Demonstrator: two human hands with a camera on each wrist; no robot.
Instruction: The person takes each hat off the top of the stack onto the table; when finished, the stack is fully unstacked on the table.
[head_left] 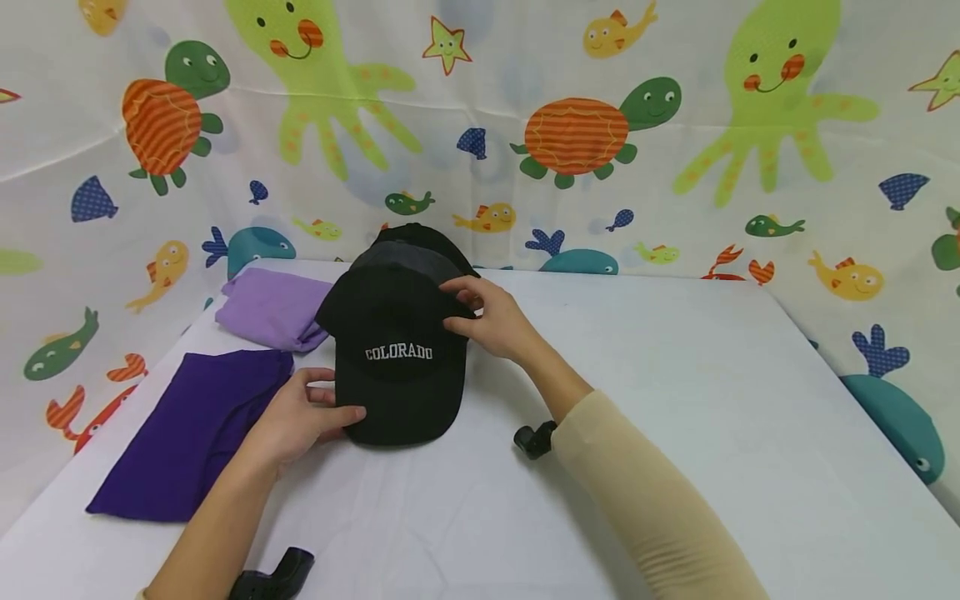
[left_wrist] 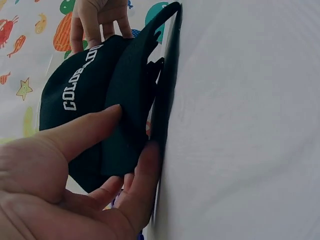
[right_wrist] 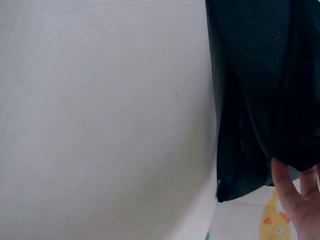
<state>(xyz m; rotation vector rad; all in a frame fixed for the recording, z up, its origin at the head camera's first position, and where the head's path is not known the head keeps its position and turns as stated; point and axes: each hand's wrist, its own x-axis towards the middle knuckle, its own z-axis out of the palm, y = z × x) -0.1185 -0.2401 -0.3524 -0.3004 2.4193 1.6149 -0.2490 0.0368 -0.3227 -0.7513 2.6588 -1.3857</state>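
A black cap (head_left: 397, 387) with white COLORADO lettering lies on the table, its brim toward me. Behind its crown show a dark grey part (head_left: 412, 257) and another black rounded edge (head_left: 420, 237), as of caps stacked together. My left hand (head_left: 303, 417) pinches the left side of the brim, thumb on top and fingers beneath; the left wrist view shows this hold on the cap (left_wrist: 127, 95). At the crown's right edge, my right hand (head_left: 491, 315) holds the cap between thumb and fingers. Its fingertips are partly hidden behind the fabric in the right wrist view.
Left of the caps lies a folded dark purple cloth (head_left: 180, 433), with a folded lilac cloth (head_left: 277, 308) behind it. A white table (head_left: 675, 375) carries everything. A curtain (head_left: 450, 108) with sea animals hangs along its back and sides.
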